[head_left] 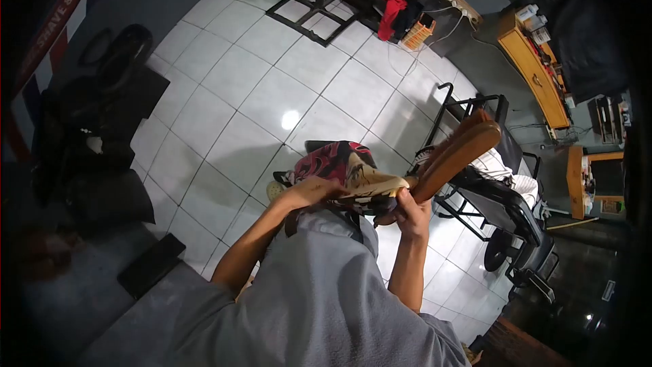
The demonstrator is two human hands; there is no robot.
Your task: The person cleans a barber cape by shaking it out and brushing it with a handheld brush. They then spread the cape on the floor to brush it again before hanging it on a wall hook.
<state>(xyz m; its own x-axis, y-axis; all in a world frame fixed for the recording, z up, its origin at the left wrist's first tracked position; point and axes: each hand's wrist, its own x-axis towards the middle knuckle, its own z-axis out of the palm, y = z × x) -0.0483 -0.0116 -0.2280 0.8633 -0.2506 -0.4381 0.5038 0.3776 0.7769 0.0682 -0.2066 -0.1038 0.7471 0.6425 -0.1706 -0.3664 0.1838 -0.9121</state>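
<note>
A patterned cloth in pink, black and cream is bunched in front of my body. My left hand lies against its near side, with fingers partly hidden in the folds, so whether they are closed on it is unclear. My right hand is closed, its thumb pressing the cream end of the cloth. A brown wooden brush with reddish bristles rises from the same hand toward the upper right, its handle end hidden by the fingers.
A black barber chair with striped cloth stands at the right. Beyond are a wooden drawer unit, a black metal frame on the tiled floor, a red cloth and an orange basket. A dark phone-like slab lies at lower left.
</note>
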